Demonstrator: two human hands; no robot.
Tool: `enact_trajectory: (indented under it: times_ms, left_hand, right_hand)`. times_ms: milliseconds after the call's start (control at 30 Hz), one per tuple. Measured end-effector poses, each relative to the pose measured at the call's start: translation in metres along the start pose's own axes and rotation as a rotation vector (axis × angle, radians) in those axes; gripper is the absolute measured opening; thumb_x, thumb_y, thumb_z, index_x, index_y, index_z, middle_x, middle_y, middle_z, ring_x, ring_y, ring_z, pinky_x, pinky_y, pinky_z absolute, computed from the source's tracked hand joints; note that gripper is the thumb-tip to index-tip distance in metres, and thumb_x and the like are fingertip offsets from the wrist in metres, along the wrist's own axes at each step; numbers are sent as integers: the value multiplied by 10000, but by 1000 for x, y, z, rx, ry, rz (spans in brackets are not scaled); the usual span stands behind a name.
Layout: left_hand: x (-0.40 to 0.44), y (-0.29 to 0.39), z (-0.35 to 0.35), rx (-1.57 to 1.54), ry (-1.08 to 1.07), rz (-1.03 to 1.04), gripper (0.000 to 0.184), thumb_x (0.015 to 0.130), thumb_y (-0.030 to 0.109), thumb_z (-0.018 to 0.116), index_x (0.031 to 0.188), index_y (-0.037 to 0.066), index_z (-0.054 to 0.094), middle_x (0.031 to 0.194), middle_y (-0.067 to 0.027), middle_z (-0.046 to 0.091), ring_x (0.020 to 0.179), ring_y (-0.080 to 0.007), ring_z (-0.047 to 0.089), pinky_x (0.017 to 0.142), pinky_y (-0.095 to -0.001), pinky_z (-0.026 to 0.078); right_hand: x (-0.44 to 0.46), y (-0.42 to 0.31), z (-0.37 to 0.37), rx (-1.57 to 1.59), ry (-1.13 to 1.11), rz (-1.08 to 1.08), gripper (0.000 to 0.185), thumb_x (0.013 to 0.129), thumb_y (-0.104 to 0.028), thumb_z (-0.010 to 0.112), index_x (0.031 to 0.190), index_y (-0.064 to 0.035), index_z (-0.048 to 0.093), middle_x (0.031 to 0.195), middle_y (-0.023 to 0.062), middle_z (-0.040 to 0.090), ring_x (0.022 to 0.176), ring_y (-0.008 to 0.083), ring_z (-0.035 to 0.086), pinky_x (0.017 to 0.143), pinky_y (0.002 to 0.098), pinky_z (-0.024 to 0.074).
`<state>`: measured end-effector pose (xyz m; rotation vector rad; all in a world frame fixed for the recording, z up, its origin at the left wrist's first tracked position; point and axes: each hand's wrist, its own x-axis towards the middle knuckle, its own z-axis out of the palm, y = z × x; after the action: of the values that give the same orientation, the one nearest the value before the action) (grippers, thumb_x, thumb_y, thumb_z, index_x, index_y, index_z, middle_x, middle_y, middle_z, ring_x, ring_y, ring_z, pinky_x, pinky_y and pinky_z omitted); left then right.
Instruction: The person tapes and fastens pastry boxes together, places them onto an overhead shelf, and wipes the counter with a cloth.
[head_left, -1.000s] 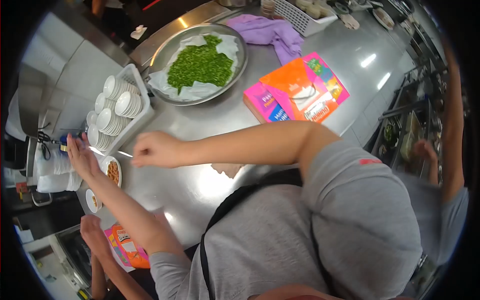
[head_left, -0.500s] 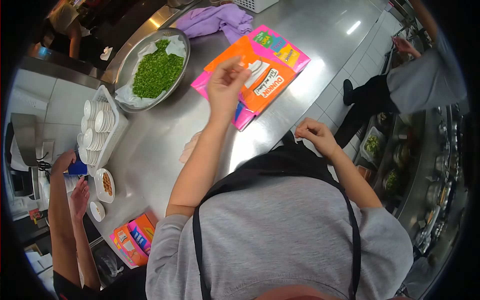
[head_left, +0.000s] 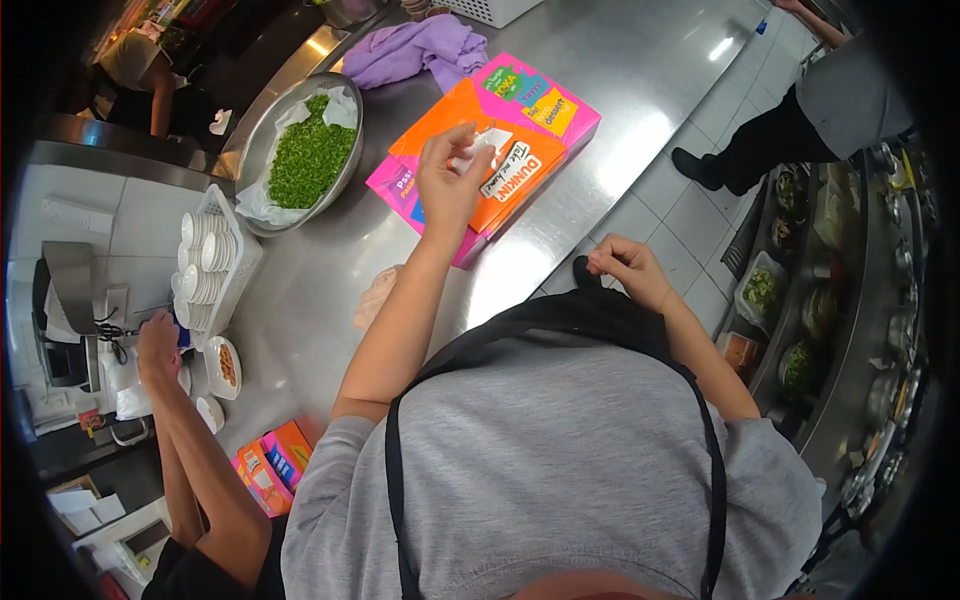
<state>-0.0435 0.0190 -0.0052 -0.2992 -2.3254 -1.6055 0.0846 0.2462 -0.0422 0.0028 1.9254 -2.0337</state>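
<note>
From the camera on my head, my left hand (head_left: 450,185) is raised over an orange and pink cardboard box (head_left: 522,140) in the middle of the tabletop (head_left: 610,70). Its fingers are half curled toward the thumb; I cannot tell whether they pinch anything or touch the cardboard. My right hand (head_left: 637,275) is at waist height just off the near edge, fingers folded in and thumb close against them; I cannot tell if anything is inside. A second ago both my hands were over at the left, near the stacked white dishes (head_left: 205,265); now the box is what lies closest to my left hand. Left of the box sits a round steel bowl (head_left: 347,165) with chopped greens (head_left: 312,160) on white paper, and beyond it a crumpled purple cloth (head_left: 415,50). At the left, a co-worker's hands (head_left: 158,345) have come close together beside the dishes. A second orange and pink box (head_left: 275,465) lies at the near left.
</note>
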Motion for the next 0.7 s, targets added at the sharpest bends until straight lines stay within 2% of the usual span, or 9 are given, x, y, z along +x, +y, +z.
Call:
enact_trajectory:
  times_ms: [33, 67, 133, 167, 267, 400, 500, 667, 700]
  left_hand:
    - [-2, 3, -3, 175, 14, 77, 297, 711, 96, 695, 992, 71, 601, 868, -32, 536, 704, -117, 506, 654, -242, 414]
    - [-7, 3, -4, 183, 15, 78, 297, 711, 96, 695, 992, 71, 601, 868, -32, 536, 704, -117, 506, 654, -242, 414]
    - [-19, 1, 2, 101, 80, 89, 304, 687, 99, 717, 971, 90, 609, 825, -10, 478, 625, -89, 433, 574, -218, 363]
    - [-26, 2, 5, -99, 101, 33, 319, 680, 89, 722, 975, 93, 601, 842, -17, 493, 646, -73, 448, 565, -199, 357]
    - [-32, -2, 13, -317, 137, -73, 347, 689, 82, 718, 1008, 89, 580, 864, -18, 503, 657, -64, 460, 552, -186, 350]
    - [-24, 1, 4, -124, 44, 55, 373, 701, 71, 711, 1039, 78, 551, 885, -25, 514, 678, -61, 486, 563, -177, 367]
    - [-14, 7, -2, -234, 71, 56, 373, 722, 26, 681, 1058, 54, 520, 884, -36, 525, 699, -70, 507, 603, -189, 407]
    - [8, 23, -18, -453, 173, 62, 391, 755, -58, 607, 1106, 25, 456, 866, -54, 530, 721, -90, 516, 662, -217, 446]
    - [12, 20, -22, -394, 204, 122, 400, 747, -64, 614, 1101, 40, 458, 853, -57, 541, 731, -92, 520, 656, -207, 445]
  right_hand:
    - [-1, 1, -4, 6, -7, -3, 179, 855, -174, 561, 740, -36, 548, 748, 17, 553, 716, 83, 518, 669, 219, 413]
    - [-5, 4, -10, -7, 5, 17, 189, 848, -173, 570, 720, -38, 544, 729, 14, 549, 703, 80, 514, 662, 219, 413]
    - [-7, 1, -17, -20, 14, 33, 200, 842, -173, 579, 699, -40, 540, 710, 11, 544, 690, 77, 510, 656, 219, 412]
    - [-11, -4, -20, -55, 48, 28, 207, 834, -175, 591, 684, -40, 539, 693, 11, 541, 679, 74, 505, 648, 219, 410]
    - [-11, -8, -22, -117, 112, 65, 235, 822, -196, 606, 658, -42, 537, 663, 7, 535, 657, 70, 494, 631, 217, 402]
    - [14, 5, -17, -349, 107, 37, 289, 822, -258, 603, 641, -41, 539, 641, -3, 534, 632, 63, 483, 607, 212, 384]
    - [34, 2, -5, -201, 63, -6, 310, 823, -287, 595, 644, -39, 545, 636, -8, 535, 632, 57, 485, 597, 211, 379]
    - [60, -19, 2, -249, 82, -87, 263, 810, -256, 609, 700, -22, 562, 644, 21, 542, 620, 81, 489, 600, 226, 409]
    - [65, -22, 2, -250, 80, -121, 237, 808, -233, 612, 715, -20, 566, 651, 27, 539, 620, 89, 489, 596, 233, 409]
